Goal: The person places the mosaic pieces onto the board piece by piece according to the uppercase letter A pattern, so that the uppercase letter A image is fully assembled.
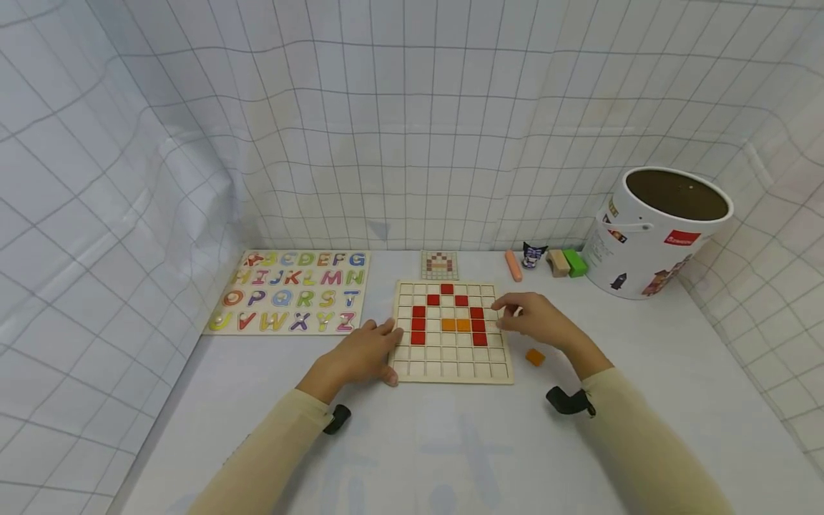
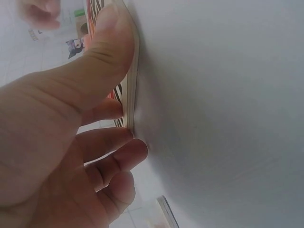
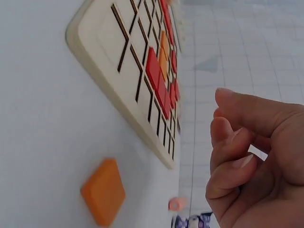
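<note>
My left hand (image 1: 370, 354) rests at the lower left corner of a light wooden grid board (image 1: 453, 370). In the left wrist view its thumb (image 2: 111, 33) lies over the board's edge and the fingers are against the side. Several red tiles (image 1: 418, 325) form a peaked outline in the grid, with two orange tiles (image 1: 455, 325) side by side inside it. My right hand (image 1: 531, 318) hovers at the board's right edge. Its fingers (image 3: 232, 178) are loosely bent, and no tile shows between them. A loose orange tile (image 1: 536, 357) lies right of the board.
Behind the board lies a small pattern card (image 1: 440, 265). An alphabet puzzle board (image 1: 292, 293) is at left. An orange stick (image 1: 513, 265), a small dark figure (image 1: 533, 255), a wooden block (image 1: 558, 263) and a green block (image 1: 575, 263) stand near a white bucket (image 1: 634, 247).
</note>
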{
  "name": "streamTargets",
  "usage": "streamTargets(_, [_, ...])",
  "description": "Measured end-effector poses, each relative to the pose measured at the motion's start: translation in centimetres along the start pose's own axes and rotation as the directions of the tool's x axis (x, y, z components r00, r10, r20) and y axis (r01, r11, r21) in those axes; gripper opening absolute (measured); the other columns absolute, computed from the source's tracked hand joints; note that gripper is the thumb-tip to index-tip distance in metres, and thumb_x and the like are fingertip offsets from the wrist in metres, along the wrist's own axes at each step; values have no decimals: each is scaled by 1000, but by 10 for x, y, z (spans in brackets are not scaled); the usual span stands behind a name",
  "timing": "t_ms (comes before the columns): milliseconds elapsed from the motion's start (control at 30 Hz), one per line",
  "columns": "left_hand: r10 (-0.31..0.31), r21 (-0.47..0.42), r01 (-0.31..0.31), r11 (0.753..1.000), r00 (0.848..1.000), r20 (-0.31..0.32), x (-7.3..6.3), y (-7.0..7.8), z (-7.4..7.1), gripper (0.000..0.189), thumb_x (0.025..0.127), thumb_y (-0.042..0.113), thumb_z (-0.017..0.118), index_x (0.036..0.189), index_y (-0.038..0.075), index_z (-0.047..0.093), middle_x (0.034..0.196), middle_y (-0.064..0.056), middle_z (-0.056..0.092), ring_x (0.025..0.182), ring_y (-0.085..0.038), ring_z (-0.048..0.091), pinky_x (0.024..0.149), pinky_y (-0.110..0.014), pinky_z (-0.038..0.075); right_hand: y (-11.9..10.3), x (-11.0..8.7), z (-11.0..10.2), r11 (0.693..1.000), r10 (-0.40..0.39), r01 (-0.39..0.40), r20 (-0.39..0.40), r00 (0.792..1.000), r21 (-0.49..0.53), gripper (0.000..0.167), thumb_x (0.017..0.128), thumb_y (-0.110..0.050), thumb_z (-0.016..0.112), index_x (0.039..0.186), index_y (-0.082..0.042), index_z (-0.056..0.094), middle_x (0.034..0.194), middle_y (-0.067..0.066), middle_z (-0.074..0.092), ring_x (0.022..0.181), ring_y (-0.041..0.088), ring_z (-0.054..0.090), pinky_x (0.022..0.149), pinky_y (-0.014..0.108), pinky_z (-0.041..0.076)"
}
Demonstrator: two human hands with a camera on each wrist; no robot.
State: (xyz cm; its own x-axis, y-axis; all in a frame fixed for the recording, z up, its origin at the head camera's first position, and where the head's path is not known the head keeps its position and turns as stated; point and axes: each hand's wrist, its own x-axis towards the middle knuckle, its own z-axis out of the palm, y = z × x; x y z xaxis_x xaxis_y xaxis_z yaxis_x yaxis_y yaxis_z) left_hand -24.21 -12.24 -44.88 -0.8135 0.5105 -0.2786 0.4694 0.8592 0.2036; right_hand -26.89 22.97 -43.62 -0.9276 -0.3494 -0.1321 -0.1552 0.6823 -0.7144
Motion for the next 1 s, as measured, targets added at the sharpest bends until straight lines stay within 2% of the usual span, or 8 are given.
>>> streamTargets(167, [-7,5,7,1000,1000,7,1,0,1,95,78,47,84,155,11,44,165,-12,34,139,-35,42,113,-47,39,29,-29,-22,999,31,-30,61,998,-20,35,94,-16,72,127,-7,68,104,8,60,87,23,52,70,33,47])
streamTargets(267, [-7,4,7,1000,1000,10,1,-1,1,94,78,47,84,155,11,44,164,-12,34,139,-35,42,113,-47,40,44,-43,-25,998,54,-53,117,992,-15,38,92,-16,75,128,-8,67,109,8,61,94,24,53,76,35,48])
streamTargets(367, [-3,10,3,1000,1000,5,1,0,1,94,78,48,84,155,11,45,164,-13,35,139,-36,42,112,-47,40,56,-51,-22,998,58,-58,133,989,-6,39,89,-14,78,127,-11,69,111,7,62,97,25,53,81,36,49])
streamTargets(500, [2,17,-2,1000,1000,0,1,0,1,94,77,48,84,154,11,46,164,-13,35,138,-35,43,112,-47,40,64,-56,-17,999,48,-47,115,992,-9,37,88,-11,79,124,-12,71,112,4,64,101,24,54,84,36,50])
streamTargets(733, [4,9,-4,1000,1000,0,2,0,1,94,77,47,85,154,11,46,164,-13,36,138,-35,43,112,-47,41,66,-55,-11,999,31,-29,114,993,-20,30,89,-7,76,118,-14,73,111,2,65,104,24,55,90,40,50])
streamTargets(1000, [-2,13,2,1000,1000,0,2,0,1,93,77,48,85,154,11,46,164,-12,36,139,-36,42,113,-48,40,70,-52,-8,999,13,-10,94,996,-33,24,90,-11,77,114,-13,72,110,1,67,103,22,57,92,40,50])
